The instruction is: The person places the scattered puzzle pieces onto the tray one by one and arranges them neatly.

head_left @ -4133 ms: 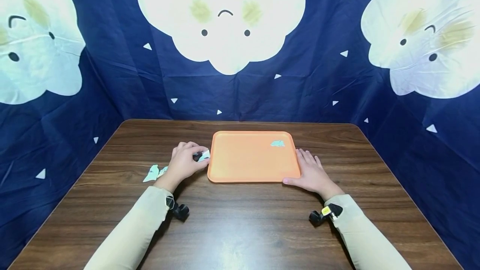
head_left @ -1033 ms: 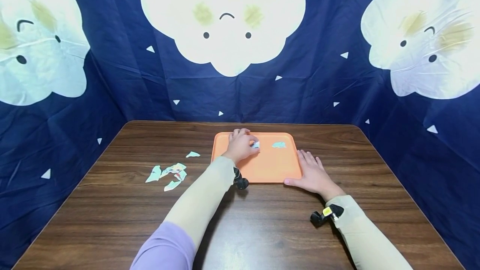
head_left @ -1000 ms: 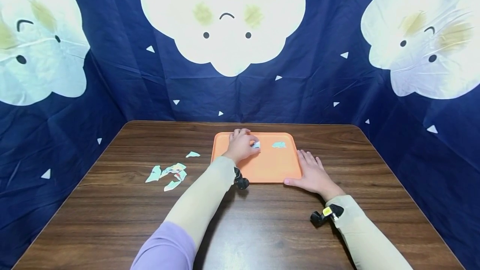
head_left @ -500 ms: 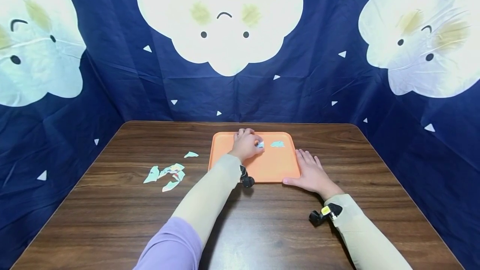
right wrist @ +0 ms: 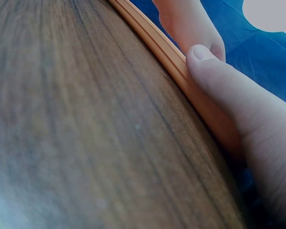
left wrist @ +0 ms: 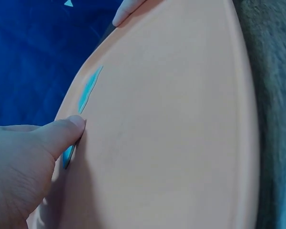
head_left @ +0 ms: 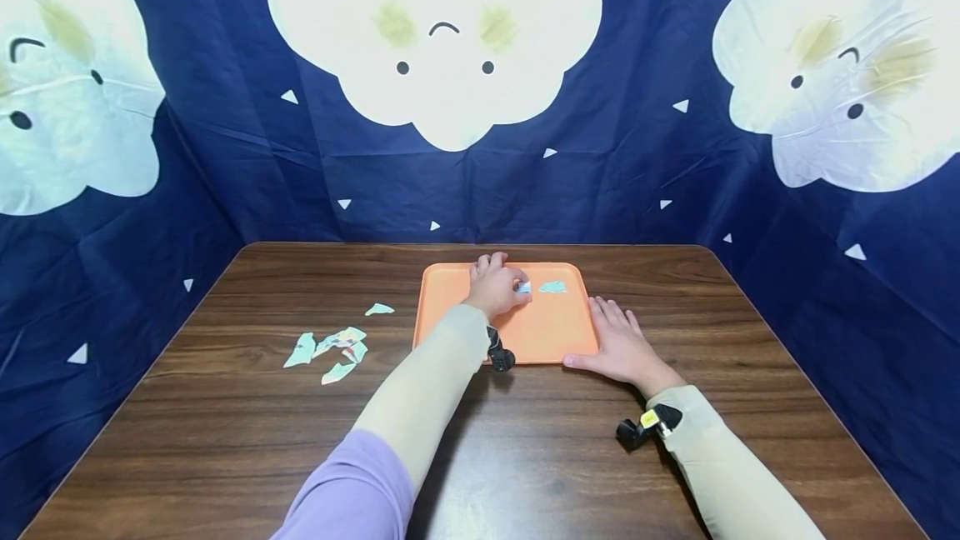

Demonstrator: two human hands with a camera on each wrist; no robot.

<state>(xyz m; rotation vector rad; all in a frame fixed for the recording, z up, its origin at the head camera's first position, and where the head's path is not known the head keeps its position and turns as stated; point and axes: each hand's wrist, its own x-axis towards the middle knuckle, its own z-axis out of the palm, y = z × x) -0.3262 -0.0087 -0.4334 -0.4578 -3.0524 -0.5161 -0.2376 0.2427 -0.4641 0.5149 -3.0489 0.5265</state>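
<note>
place: i'm seeing a cloth-walled recording booth | navy fabric point(head_left: 637, 165) with upside-down clouds point(head_left: 442, 48) is hanging on three sides | a wood-grain table point(head_left: 562, 457) is standing inside | both sleeves point(head_left: 712, 457) are carrying cameras point(head_left: 632, 435)

Navy cloth point(head_left: 630, 177) bearing white clouds point(head_left: 446, 98) and triangles point(head_left: 855, 252) is enclosing the wood-grain surface point(head_left: 217, 432) on three sides; glare point(head_left: 468, 517) is whitening its near part.

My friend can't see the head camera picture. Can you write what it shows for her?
A person's left hand holds a pale blue piece within an orange tray, beside another piece, while the right hand touches the tray's right side. More pieces lie left of it on a wooden table, before navy cloth with white clouds.
</note>
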